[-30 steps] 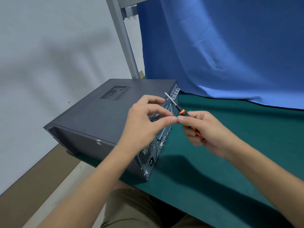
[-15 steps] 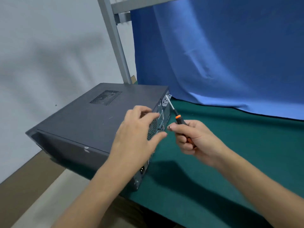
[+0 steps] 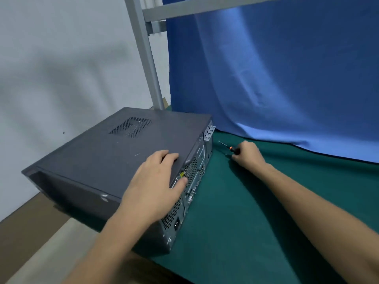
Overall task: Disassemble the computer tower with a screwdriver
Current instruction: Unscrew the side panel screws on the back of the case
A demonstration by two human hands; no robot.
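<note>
On the left part of the green-covered worktop (image 3: 235, 232) lies the dark grey metal computer tower (image 3: 106, 160), flat on its side, its front end overhanging the worktop's left edge and its perforated rear panel (image 3: 192, 181) facing right towards you. A round patch of vent holes (image 3: 131, 127) shows in the broad side panel that now faces up. Your left hand (image 3: 158, 185) rests on that upper panel near its rear edge, fingers spread flat over the top and the thumb hooked down over the edge onto the rear panel, so your left grip presses on the case rather than closing around anything. Just beside the tower's far rear corner, your right hand (image 3: 247, 153) is low over the green cloth, its grip wrapped tight around the handle of the small black screwdriver with an orange collar (image 3: 229, 148). The thin metal shaft points up and left towards the tower's corner but stands apart from it, touching no screw. You cannot tell whether the hand itself touches the cloth. Behind the worktop a creased blue fabric backdrop (image 3: 276, 78) hangs down to the green surface, and a grey metal frame post (image 3: 146, 56) rises behind the tower against the pale wall (image 3: 51, 68).
</note>
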